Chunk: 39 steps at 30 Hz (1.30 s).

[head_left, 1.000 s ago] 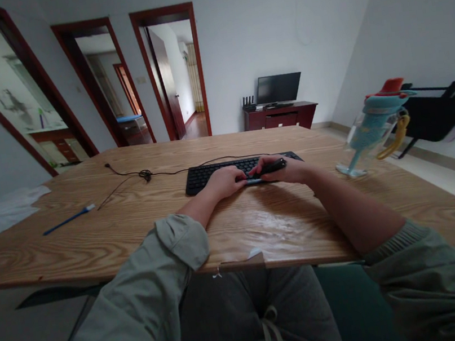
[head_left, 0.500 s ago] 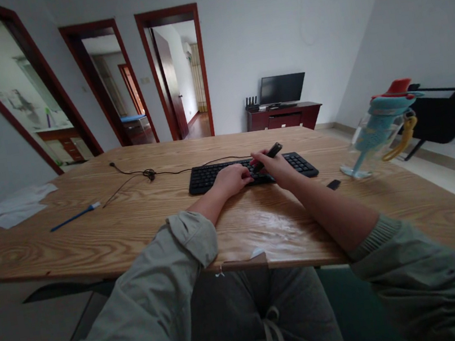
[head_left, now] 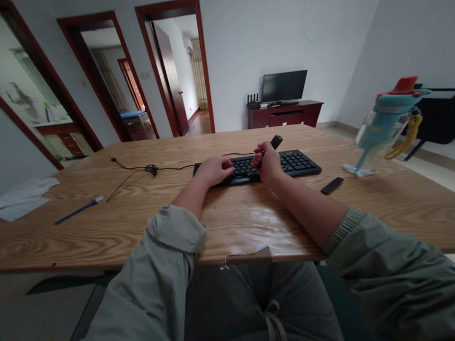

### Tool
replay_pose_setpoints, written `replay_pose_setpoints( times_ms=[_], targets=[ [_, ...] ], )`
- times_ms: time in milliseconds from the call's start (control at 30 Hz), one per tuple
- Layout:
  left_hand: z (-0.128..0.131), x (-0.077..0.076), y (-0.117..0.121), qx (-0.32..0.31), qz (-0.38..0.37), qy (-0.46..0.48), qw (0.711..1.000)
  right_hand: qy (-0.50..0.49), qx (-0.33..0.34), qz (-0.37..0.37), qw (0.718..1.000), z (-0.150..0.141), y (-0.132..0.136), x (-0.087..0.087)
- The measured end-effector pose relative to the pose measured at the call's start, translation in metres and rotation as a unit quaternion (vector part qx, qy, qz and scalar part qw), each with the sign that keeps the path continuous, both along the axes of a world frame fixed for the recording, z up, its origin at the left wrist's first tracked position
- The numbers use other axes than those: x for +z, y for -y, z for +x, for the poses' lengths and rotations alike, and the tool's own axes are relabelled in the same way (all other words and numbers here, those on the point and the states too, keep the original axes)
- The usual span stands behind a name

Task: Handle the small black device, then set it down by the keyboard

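A black keyboard [head_left: 301, 164] lies across the wooden table in front of me. My left hand [head_left: 215, 171] is on its left part, palm down, with fingers curled and thumb and forefinger close together over the keys. Above the middle keys my right hand [head_left: 269, 164] is closed round a black stick-shaped tool [head_left: 277, 141]. The tool's thick end sticks up past my fingers; its lower end is hidden by the hand, so I cannot tell its kind. A small black oblong piece [head_left: 332, 185], like a cap, lies on the table right of my right forearm.
A clear bottle [head_left: 370, 140] with a blue and red lid stands at the right. On the left lie a blue brush [head_left: 79, 210], white paper [head_left: 22, 198] and the looped cable [head_left: 151, 170]. The table's [head_left: 236, 232] near edge is at my lap.
My left hand has moved left, away from the right hand. The right hand has turned and shifted slightly left, still holding the tool. More of the black oblong piece shows.
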<state>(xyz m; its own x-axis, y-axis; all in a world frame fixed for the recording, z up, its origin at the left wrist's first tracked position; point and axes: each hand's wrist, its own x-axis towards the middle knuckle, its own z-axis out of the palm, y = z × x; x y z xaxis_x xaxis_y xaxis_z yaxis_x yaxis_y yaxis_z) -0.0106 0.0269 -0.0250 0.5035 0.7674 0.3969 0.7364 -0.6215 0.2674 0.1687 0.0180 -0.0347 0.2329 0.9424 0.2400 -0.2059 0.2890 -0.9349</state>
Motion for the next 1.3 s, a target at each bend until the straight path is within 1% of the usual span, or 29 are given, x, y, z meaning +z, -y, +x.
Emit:
replay_pose_setpoints(
  times_ms=[100, 133, 333, 500, 667, 800, 967, 1167, 1300],
  targets=[
    [-0.010, 0.000, -0.004, 0.029, 0.004, 0.010, 1.000, -0.067, -0.018, -0.005, 0.998, -0.002, 0.000, 0.001],
    [-0.010, 0.000, -0.004, 0.031, 0.004, 0.009, 0.999, -0.070, -0.013, -0.007, 0.997, -0.003, -0.001, 0.001],
    [-0.001, 0.000, 0.003, 0.028, 0.013, -0.008, 1.000, -0.036, -0.005, 0.001, 0.999, -0.003, -0.002, 0.002],
    [0.000, 0.001, 0.005, 0.030, 0.011, -0.011, 0.999, -0.047, 0.026, 0.013, 0.998, -0.003, -0.004, 0.002],
    [0.002, 0.000, 0.006, 0.032, 0.005, -0.011, 0.999, -0.028, 0.034, 0.011, 0.999, -0.007, -0.006, 0.004],
    [0.003, 0.001, 0.008, 0.032, 0.000, -0.012, 0.999, -0.027, 0.033, 0.020, 0.999, -0.010, -0.006, 0.001],
    [0.003, 0.003, 0.011, 0.037, -0.011, -0.006, 0.999, 0.046, 0.011, 0.023, 0.999, -0.011, -0.007, -0.009],
    [0.002, 0.000, 0.009, 0.020, 0.007, -0.006, 1.000, 0.108, 0.020, 0.037, 0.993, -0.013, -0.011, -0.021],
    [0.001, -0.002, 0.006, 0.012, 0.014, -0.008, 1.000, 0.175, -0.021, 0.062, 0.982, -0.014, -0.014, -0.023]
  ],
)
